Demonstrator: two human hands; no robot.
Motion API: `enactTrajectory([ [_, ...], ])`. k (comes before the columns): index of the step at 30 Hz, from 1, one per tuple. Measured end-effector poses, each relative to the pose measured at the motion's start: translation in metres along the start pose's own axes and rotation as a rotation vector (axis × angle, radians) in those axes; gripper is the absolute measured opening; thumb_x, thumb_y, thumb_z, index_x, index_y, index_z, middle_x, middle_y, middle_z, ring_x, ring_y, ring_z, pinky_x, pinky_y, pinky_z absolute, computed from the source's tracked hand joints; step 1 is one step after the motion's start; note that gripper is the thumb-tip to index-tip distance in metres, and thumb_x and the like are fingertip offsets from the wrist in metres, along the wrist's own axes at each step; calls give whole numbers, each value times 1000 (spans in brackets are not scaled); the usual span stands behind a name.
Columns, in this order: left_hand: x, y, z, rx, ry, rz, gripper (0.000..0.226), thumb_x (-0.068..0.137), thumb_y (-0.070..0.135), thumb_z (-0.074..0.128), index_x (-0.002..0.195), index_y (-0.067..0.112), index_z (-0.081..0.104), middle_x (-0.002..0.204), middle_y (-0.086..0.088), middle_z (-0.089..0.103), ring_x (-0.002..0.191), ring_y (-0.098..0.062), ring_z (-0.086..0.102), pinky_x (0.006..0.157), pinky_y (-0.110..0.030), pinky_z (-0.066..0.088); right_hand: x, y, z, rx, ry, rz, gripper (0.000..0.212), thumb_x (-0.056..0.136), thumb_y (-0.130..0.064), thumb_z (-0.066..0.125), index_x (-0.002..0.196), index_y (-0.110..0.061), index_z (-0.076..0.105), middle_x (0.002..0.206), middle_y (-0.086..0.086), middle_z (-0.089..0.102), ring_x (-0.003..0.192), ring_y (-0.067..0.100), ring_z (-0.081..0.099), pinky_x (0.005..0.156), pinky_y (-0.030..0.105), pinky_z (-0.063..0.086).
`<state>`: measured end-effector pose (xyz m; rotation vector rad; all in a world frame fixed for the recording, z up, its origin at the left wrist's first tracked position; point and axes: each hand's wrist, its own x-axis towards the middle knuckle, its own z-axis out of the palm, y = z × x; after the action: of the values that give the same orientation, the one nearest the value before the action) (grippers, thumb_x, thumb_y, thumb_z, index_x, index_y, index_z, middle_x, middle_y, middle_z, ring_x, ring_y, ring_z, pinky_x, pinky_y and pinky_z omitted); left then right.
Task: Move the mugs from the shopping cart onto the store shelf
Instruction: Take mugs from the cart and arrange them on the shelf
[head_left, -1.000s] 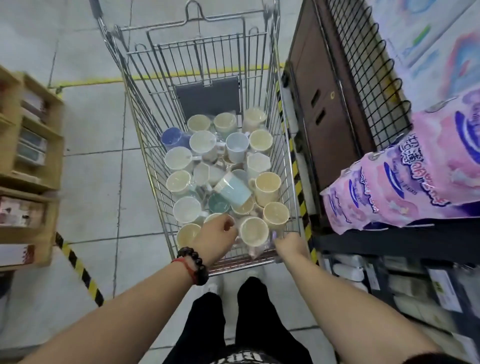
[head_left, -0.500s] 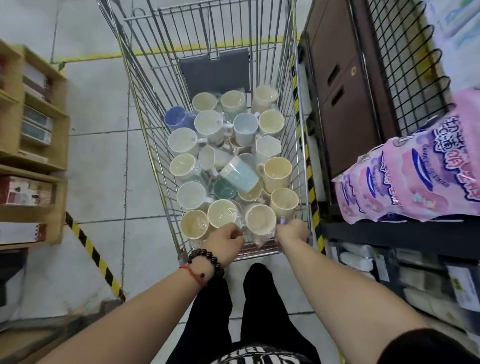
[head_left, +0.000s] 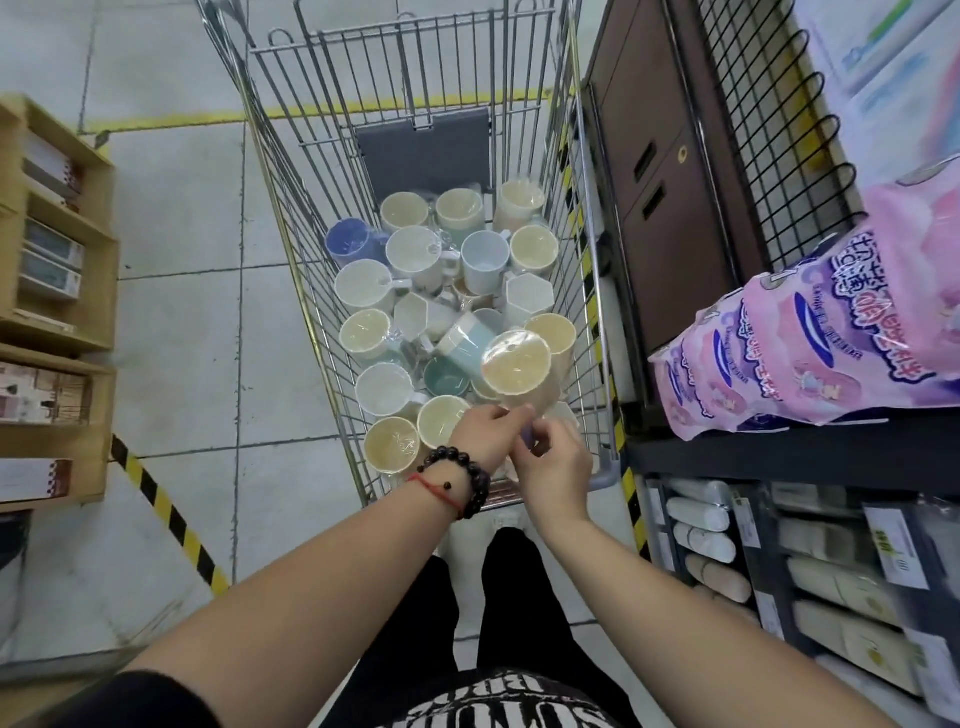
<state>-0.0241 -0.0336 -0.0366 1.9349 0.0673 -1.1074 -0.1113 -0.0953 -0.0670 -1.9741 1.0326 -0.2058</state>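
Mugs (head_left: 387, 285) fill the wire shopping cart (head_left: 291, 208), packed rim-up from its far end to its near end; most cream or white, one blue at the left side, one teal low in the pile, a pale-blue one lying tilted. Many carry clear film over the mouth.

One cream, film-wrapped mug (head_left: 516, 362) is lifted above the pile near the cart's near right corner, mouth facing up toward the camera. Both hands meet at its base: left hand (head_left: 485, 436) with fingers pinched at the underside, right hand (head_left: 553, 465) closed against the same spot. The mug's lower body and handle are hidden behind the fingers; which hand bears the weight cannot be told. A small purple bit shows between the fingers, too small to identify.

Left wrist wears a dark bead bracelet (head_left: 465, 475) and a red cord.

Store shelf (head_left: 779, 452) stands just beside the cart's right side: dark ledge, pink wrapped packs (head_left: 810, 343) on it, rolled goods below, blurred. Black wire grid (head_left: 769, 119) above, cut off at the top edge. Wooden rack (head_left: 57, 312) at left, partly out of frame. Grey tiled floor (head_left: 182, 338), yellow-black hazard tape.
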Motion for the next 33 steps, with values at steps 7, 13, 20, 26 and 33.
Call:
enactTrajectory([
  [7, 4, -23, -27, -45, 145, -76, 31, 76, 31, 75, 58, 9, 64, 52, -1, 62, 56, -16, 59, 59, -24, 46, -21, -7, 32, 37, -66, -155, 2, 74, -12, 70, 74, -11, 67, 76, 0, 59, 69, 15, 55, 63, 27, 44],
  [13, -1, -40, -52, 96, 358, -84, 16, 78, 24, 66, 71, 10, 61, 64, -3, 62, 64, -21, 60, 55, -25, 46, -25, 9, 22, -99, -169, -148, 26, 76, -9, 59, 96, -17, 74, 95, -2, 71, 92, 17, 61, 88, 17, 43],
  [20, -4, -64, -82, 23, 488, -78, 20, 73, 32, 65, 75, 12, 66, 72, -5, 66, 73, -25, 62, 61, -27, 43, 7, 47, 9, -664, -305, 343, 78, 67, -71, 54, 122, -17, 43, 101, 2, 69, 110, 30, 59, 109, 49, 23],
  [26, -11, -77, -89, -56, 494, -101, 16, 78, 23, 70, 68, 21, 57, 72, -1, 63, 76, -25, 62, 69, -32, 51, 15, 53, 42, -837, -472, 343, 91, 63, -69, 63, 129, -10, 43, 110, 6, 68, 112, 24, 60, 115, 47, 13],
  [33, -18, -84, -96, -188, 493, -101, 18, 69, 26, 71, 73, 12, 61, 81, -16, 68, 77, -32, 66, 78, -49, 56, 28, 50, 56, -461, -127, 396, 40, 83, -27, 58, 118, -21, 38, 101, 8, 67, 94, 34, 64, 76, 40, 44],
])
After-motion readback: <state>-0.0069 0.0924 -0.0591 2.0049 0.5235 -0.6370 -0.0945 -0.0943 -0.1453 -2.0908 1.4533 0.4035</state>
